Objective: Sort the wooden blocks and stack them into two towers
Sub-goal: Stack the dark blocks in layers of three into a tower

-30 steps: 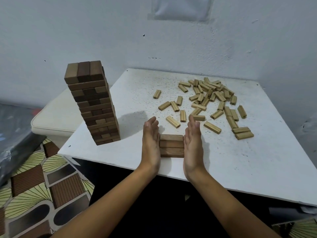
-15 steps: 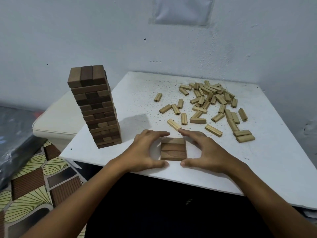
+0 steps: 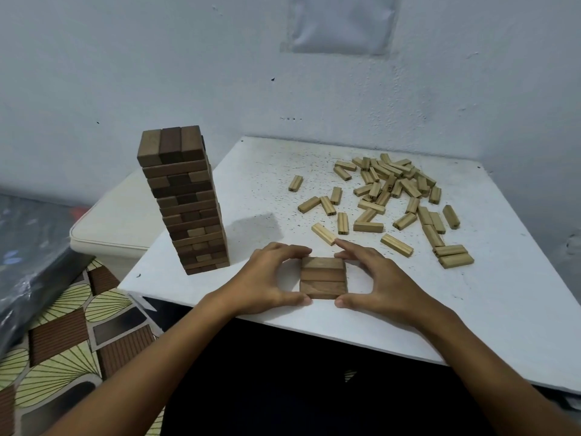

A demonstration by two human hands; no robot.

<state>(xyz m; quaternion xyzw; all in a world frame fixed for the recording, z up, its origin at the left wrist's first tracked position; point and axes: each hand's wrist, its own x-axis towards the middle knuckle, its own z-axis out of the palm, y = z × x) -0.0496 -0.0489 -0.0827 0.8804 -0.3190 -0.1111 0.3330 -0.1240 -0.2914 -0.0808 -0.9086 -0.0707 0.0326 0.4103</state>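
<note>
Near the front edge of the white speckled square table (image 3: 518, 309), 3 dark brown wooden blocks (image 3: 323, 278) lie side by side as a flat square layer. The left hand (image 3: 267, 278) and right hand (image 3: 383, 281) clamp this layer from either side, fingertips curled at its far corners, thumbs at its near corners. Well apart to the left, the tall dark brown block tower (image 3: 185, 202) stands close to the table's left edge. Behind the right hand, the loose pale wooden blocks (image 3: 393, 196) lie scattered toward the far right corner, bare tabletop lying between them and the tower.
</note>
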